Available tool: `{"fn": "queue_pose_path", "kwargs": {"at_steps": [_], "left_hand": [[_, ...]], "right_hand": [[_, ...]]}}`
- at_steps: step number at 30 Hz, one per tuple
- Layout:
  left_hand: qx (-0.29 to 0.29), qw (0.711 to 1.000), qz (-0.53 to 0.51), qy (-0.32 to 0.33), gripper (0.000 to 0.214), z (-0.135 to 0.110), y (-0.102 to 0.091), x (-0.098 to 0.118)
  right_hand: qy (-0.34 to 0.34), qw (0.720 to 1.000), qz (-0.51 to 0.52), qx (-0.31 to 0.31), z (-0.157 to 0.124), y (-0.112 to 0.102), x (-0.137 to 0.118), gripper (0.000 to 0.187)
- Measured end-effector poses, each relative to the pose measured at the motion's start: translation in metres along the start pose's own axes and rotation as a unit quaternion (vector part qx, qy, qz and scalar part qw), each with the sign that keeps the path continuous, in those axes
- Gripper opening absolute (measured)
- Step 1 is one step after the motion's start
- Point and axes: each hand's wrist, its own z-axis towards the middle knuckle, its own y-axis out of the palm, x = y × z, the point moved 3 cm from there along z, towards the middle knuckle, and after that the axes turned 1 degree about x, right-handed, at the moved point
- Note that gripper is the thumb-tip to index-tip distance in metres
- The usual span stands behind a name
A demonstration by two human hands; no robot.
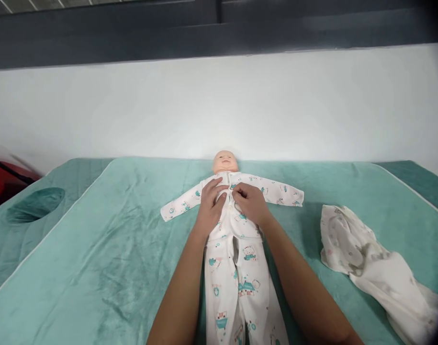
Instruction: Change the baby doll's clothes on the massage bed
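A baby doll (225, 162) lies on its back on a green bed cover. It wears a white long-sleeved baby shirt (283, 193) with teal prints, both sleeves spread out to the sides. White printed baby pants (222, 273) cover the legs. On the left half of the shirt's chest rests my left hand (210, 205), fingers apart and stretched over the fabric by the front opening. My right hand (252, 202) is closed in a pinch at the opening's other edge, its fingertips on the shirt front. What exactly lies between those fingertips is mostly hidden.
Crumpled white printed cloth (376, 266) lies on the right of the green cover (96, 249). At the left, a darker green padded surface has an oval hollow (35, 205). A red and black item (6, 182) stands beyond it. Behind the doll rises a white wall (219, 105).
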Motion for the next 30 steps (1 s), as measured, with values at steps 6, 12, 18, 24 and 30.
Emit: {"fn": "queue_pose_path", "kwargs": {"at_steps": [6,12,18,24,30], "left_hand": [[-0.01,1.0,0.015,0.016,0.028,0.001,0.0,-0.002],[-0.017,1.0,0.012,0.024,0.026,0.001,0.001,-0.005],[0.002,1.0,-0.024,-0.005,0.02,0.0,0.0,-0.006],[0.016,0.997,-0.075,0.015,0.026,-0.01,-0.007,0.004],[-0.038,0.989,-0.142,-0.003,0.033,-0.01,-0.006,0.001]], "right_hand": [[-0.057,0.998,-0.018,0.024,0.0,0.001,-0.002,0.017],[-0.069,0.995,-0.048,0.049,0.003,0.005,0.001,0.018],[-0.031,0.995,-0.004,0.095,-0.001,0.005,0.005,0.02],[-0.066,0.981,-0.007,0.18,-0.033,-0.004,-0.014,0.022],[-0.04,0.978,-0.204,-0.009,-0.053,0.001,-0.033,0.028]]}}
